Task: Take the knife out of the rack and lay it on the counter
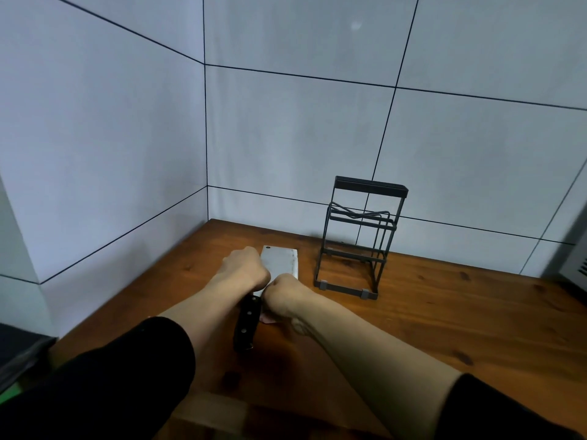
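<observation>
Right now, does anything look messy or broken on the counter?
Nothing stands out. The knife lies flat on the wooden counter under both hands, left and right. The black rack stands upright and empty beside it. No spills or damage show.

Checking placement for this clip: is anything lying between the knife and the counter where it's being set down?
Nothing visible. The knife is already out of the rack, low over bare counter, with both hands on it.

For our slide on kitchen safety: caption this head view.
Both hands, left and right, on a cleaver on the wooden counter, beside the empty rack.
</observation>
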Available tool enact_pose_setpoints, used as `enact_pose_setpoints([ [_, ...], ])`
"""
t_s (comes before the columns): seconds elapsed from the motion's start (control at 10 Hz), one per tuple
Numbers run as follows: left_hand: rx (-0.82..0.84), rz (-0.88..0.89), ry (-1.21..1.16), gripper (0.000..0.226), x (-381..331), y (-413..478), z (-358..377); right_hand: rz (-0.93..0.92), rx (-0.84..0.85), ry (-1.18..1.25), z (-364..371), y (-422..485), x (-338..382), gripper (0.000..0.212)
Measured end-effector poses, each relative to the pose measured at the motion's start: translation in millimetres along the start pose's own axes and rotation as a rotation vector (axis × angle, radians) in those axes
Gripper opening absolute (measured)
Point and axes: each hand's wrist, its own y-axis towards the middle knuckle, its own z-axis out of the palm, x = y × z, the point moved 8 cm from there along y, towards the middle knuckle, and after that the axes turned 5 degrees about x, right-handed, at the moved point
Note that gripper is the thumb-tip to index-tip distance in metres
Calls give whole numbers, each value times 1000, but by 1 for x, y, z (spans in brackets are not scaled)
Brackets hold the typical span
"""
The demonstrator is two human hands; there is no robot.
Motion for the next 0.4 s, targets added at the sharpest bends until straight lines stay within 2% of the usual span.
enact_pose_setpoints([
  [0.3, -14, -28, 17, 32, 6, -2, -2, -22, 23, -89, 0, -1, -1, 16],
  [0.4, -76, -12, 16, 25, 4, -10, -9, -55, 20, -147, -2, -1, 0, 16],
])
